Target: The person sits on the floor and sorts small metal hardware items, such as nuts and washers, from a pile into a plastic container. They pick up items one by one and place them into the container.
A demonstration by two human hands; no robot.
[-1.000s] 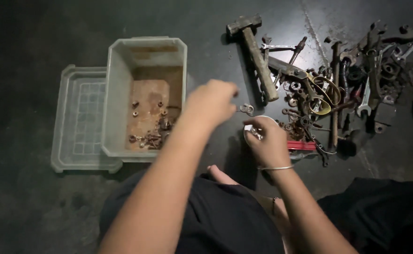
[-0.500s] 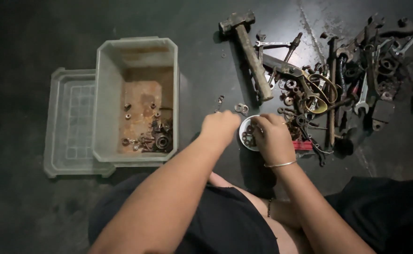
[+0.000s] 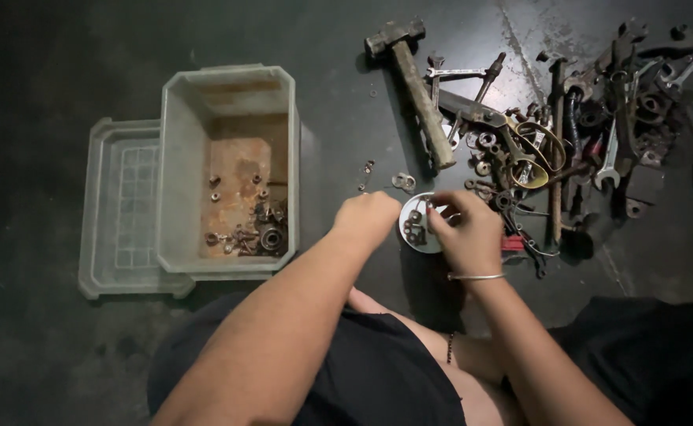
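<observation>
The small white bowl [image 3: 414,229] of rusty bits sits on the dark floor [image 3: 63,347] between my hands. My right hand [image 3: 466,234] pinches something tiny over it; my left hand [image 3: 368,217] rests curled beside it, what it holds I cannot tell. Grey bin [image 3: 175,181] left, tool heap [image 3: 567,126] right.

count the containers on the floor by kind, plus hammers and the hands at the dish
Clear plastic bin: 1
Clear plastic lid, flat beside the bin: 1
Small white dish of metal bits: 1
Hammer: 1
Hands at the dish: 2, left hand and right hand
Total: 6
</observation>
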